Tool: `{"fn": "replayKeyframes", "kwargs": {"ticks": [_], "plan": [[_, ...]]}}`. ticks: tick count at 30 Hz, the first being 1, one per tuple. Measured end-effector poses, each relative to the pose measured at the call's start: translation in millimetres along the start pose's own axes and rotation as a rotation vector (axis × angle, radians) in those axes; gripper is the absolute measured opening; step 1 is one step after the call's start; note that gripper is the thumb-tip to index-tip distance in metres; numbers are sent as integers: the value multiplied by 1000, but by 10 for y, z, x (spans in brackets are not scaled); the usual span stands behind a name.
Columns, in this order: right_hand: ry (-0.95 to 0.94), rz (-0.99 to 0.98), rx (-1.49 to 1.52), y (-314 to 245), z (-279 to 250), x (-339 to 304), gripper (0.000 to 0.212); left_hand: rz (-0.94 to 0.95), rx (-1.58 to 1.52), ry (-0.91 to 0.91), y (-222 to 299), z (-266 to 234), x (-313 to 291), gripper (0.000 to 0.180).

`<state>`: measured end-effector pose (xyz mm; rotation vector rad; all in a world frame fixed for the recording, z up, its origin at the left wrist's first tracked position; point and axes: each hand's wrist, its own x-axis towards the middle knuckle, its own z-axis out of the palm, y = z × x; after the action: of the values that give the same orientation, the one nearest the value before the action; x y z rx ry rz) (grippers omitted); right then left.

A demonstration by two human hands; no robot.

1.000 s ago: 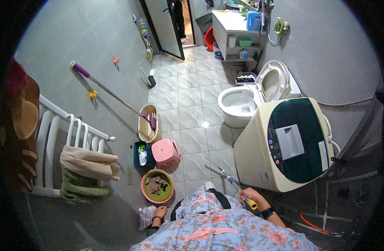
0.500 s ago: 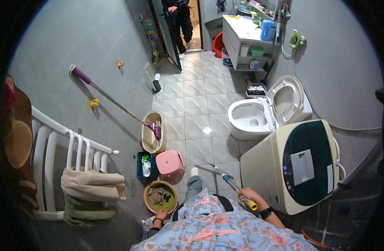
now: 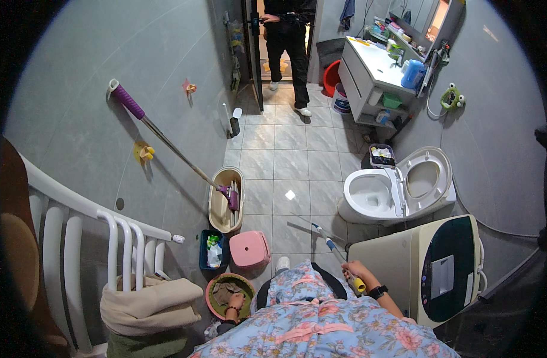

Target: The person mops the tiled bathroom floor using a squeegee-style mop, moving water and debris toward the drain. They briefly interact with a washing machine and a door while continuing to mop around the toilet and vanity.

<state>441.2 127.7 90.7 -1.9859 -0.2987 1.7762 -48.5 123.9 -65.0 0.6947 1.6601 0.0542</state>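
Nearest, the floral apron [image 3: 321,319] fills the lower middle. The left hand [image 3: 236,301] comes up from the near edge in a dark sleeve, forearm short and steep, bracelet at the wrist, back of the hand upward; it reaches down over the basin [image 3: 246,286], beside the crumpled cloth [image 3: 222,293] lying in it, and whether its fingers hold anything cannot be told. The right hand [image 3: 352,270] has its forearm slanting in from the near right, a watch [image 3: 377,292] on the wrist, fingers wrapped around the pole [image 3: 334,249] just above its yellow end. The pole runs from this fist to the far left, near the washer [image 3: 398,262]. Beyond the basin stand the stool [image 3: 248,246] and a bucket [image 3: 219,218] with a mop [image 3: 128,102] leaning left. Farther right is the toilet [image 3: 369,197]; farthest, another person [image 3: 288,45] stands at the doorway.
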Motion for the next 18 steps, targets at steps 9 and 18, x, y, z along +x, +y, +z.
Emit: {"fn": "replayKeyframes", "kwargs": {"ticks": [9, 18], "plan": [[4, -17, -66, -709, 7, 239, 16, -134, -162, -4, -116, 88, 440, 34], [-85, -141, -107, -1544, -147, 807, 17, -159, -231, -17, 175, 100, 558, 29]]}}
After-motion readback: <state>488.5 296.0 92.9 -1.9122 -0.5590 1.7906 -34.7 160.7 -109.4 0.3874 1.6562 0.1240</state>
